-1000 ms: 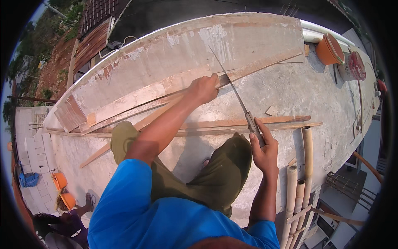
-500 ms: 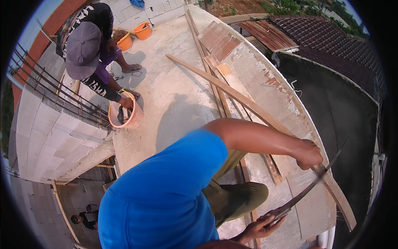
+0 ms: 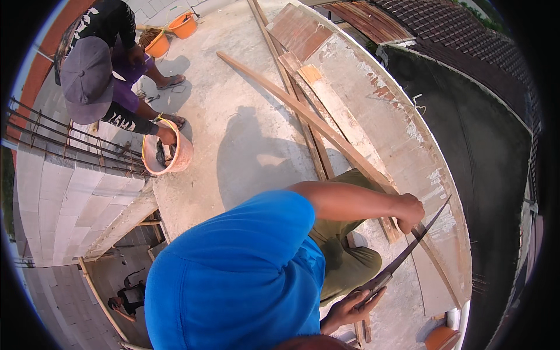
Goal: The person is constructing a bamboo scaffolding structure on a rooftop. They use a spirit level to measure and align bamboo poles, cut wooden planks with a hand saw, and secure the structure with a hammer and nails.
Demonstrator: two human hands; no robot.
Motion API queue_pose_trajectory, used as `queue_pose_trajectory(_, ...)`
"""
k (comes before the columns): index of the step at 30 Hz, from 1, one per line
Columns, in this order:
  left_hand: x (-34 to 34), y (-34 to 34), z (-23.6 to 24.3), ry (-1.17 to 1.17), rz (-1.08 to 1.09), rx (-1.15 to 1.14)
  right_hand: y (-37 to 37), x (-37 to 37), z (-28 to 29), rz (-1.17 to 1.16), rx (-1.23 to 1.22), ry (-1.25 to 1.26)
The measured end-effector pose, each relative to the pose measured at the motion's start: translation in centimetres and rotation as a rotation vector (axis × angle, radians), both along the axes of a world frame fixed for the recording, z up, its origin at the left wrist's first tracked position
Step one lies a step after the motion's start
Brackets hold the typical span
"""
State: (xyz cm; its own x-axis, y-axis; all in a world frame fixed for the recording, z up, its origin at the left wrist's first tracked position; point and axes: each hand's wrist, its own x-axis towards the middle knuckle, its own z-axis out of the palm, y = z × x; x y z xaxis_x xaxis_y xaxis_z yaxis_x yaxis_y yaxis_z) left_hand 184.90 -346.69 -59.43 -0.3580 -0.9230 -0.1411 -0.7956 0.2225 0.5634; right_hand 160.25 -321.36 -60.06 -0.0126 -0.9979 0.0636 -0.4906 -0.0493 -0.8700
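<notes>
over concrete, left grip holds a plank, right grip a saw.

orange buckets, pinkish bucket, block wall, tiled roof

The left arm is stretched toward the right of the view, and the left hand is tightly bunched, its back turned upward. The right hand is held nearer the lower edge, loosely curled, the forearm largely hidden.
</notes>
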Motion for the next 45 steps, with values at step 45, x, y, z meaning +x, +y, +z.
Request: queue_pose_trajectory(45, 0.0, -3.5, -5.5, -0.1, 0.229, 0.075, -2.1, 4.6, 2.3, -0.01, -0.262, 0.316)
